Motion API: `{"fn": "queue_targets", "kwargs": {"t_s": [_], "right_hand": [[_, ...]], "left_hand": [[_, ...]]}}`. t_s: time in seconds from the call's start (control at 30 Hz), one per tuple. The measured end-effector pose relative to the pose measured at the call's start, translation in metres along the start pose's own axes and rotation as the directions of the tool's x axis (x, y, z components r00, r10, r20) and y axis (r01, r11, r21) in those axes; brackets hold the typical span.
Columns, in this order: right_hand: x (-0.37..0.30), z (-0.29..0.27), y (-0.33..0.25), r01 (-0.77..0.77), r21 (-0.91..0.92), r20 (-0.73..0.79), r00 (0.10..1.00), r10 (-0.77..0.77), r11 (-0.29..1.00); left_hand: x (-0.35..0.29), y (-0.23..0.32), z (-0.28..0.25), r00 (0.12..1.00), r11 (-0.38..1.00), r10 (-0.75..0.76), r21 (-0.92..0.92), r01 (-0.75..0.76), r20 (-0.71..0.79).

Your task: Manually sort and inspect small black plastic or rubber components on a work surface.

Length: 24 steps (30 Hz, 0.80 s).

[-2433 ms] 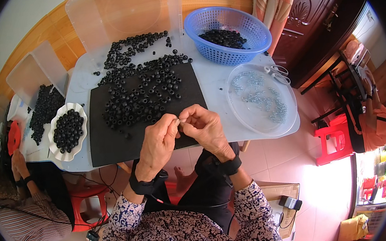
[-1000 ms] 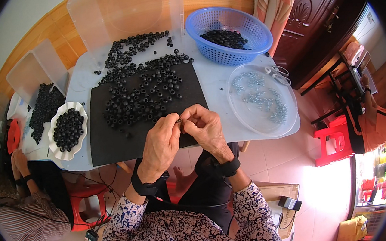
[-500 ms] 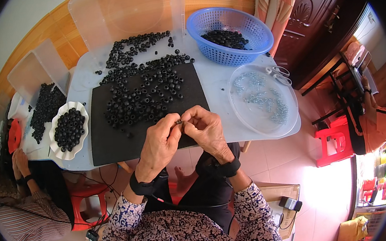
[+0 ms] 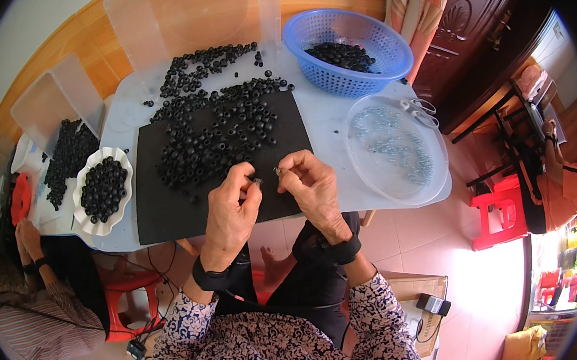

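My left hand (image 4: 227, 210) is closed in a pinch over the near edge of a black mat (image 4: 154, 193), with a tiny dark and pale piece (image 4: 257, 181) between thumb and forefinger. A short gap separates it from my right hand (image 4: 316, 188), whose fingertips pinch a small glinting bit (image 4: 276, 171). Both pieces are too small to name. Beyond my fingers, many loose round black beads (image 4: 195, 147) with holes lie heaped on the mat and spread past its far edge. A clear round tray (image 4: 365, 183) of small pale-blue beads (image 4: 407, 154) sits to the right.
A blue perforated basket (image 4: 306, 74) with black pieces stands far right on the pale table (image 4: 328, 124). Small scissors (image 4: 424, 113) lie by the clear tray. At left is a scalloped white dish (image 4: 102, 229) of black beads. A person's hands (image 4: 29, 239) rest at the neighbouring table.
My hands, which met at the fingertips, have moved apart. Each now pinches its own small piece.
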State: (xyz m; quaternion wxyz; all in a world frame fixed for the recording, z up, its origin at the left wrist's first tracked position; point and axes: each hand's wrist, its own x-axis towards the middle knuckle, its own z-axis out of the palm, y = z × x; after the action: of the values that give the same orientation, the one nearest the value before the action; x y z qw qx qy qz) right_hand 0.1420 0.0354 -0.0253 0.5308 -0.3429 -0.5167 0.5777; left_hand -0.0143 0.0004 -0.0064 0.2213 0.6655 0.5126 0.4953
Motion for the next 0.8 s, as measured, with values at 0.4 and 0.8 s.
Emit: {"fn": "queue_targets", "kwargs": {"t_s": [0.4, 0.8], "right_hand": [[0.004, -0.002, 0.003, -0.008, 0.191, -0.097, 0.995, 0.027, 0.981], [0.003, 0.004, 0.001, 0.011, -0.200, -0.094, 0.995, -0.030, 0.980]], "left_hand": [[-0.018, 0.001, -0.015, 1.000, 0.996, -0.024, -0.089, 0.024, -0.007], [-0.032, -0.018, -0.027, 0.987, 0.922, -0.162, -0.357, 0.152, 0.003]]}}
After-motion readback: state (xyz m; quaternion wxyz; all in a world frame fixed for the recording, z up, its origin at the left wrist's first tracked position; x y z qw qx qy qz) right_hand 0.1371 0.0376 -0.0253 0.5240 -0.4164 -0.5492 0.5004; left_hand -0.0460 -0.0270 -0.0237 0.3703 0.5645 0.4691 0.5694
